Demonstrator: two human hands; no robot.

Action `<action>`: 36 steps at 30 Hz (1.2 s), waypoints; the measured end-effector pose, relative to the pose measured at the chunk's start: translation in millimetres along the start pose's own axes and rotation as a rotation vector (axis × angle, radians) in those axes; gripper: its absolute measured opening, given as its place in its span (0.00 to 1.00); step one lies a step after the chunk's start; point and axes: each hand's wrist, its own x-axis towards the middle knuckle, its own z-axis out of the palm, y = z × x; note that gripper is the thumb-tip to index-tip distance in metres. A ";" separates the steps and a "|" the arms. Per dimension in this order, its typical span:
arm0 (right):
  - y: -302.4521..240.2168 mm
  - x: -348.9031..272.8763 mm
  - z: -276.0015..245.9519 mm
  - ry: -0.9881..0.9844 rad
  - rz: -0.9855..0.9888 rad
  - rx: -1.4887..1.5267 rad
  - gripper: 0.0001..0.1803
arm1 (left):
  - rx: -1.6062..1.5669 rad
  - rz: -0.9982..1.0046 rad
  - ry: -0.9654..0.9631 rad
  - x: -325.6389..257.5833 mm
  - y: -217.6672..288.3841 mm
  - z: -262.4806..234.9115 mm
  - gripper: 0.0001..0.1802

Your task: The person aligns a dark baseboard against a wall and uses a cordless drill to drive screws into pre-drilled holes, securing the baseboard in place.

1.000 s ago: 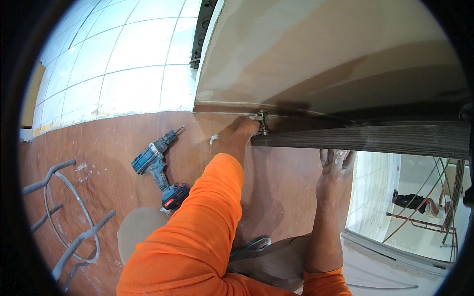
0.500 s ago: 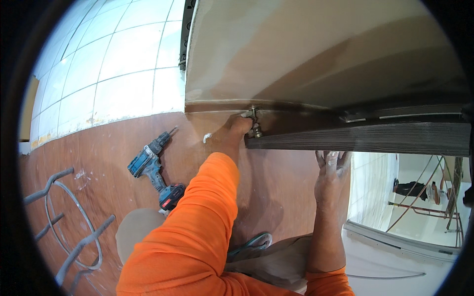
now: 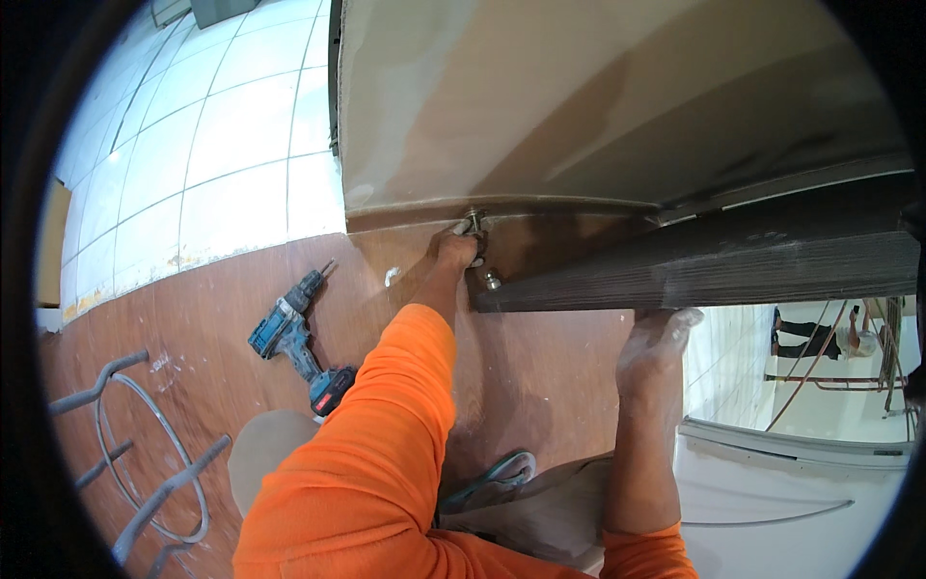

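Note:
My left hand (image 3: 457,247) is closed on a small metal fitting (image 3: 475,220) at the base of the beige wall. Its fingers partly cover the fitting. Close by, a round shiny metal knob (image 3: 492,280) sits at the left end of a dark wood-grained panel (image 3: 772,275), apart from my fingers. Against the near side of that panel rests my right hand (image 3: 654,345), palm toward it, with the fingers out and partly hidden at the panel's edge. A blue and black cordless drill (image 3: 286,326) lies on the brown floor, left of my left forearm.
Grey bent metal bars (image 3: 154,492) and a looped hose (image 3: 183,439) are at lower left. White tiles (image 3: 241,164) border the brown floor (image 3: 550,372). A white scrap (image 3: 392,276) lies by my left wrist. Far right, a person (image 3: 839,338) stands near scaffolding (image 3: 820,384).
The dark panel has swung away from the wall fitting, and its knob now shows separately. My left hand stays at the fitting; my right hand has turned against the panel.

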 end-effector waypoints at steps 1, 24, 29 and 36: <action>-4.0 -0.7 -3.2 0.022 -0.039 -0.042 0.46 | 0.259 0.029 0.035 6.1 -0.5 -1.9 0.23; -52.4 -40.7 -35.9 0.275 -0.157 -0.515 0.37 | -0.287 -0.160 0.117 -10.4 22.9 12.2 0.17; -79.6 -36.2 -29.9 0.310 -0.090 -0.675 0.39 | 0.183 -0.158 0.220 10.4 6.1 6.4 0.27; -87.7 -39.9 -33.0 0.323 -0.251 -0.634 0.38 | 1.060 0.138 0.198 57.4 -17.2 -16.5 0.28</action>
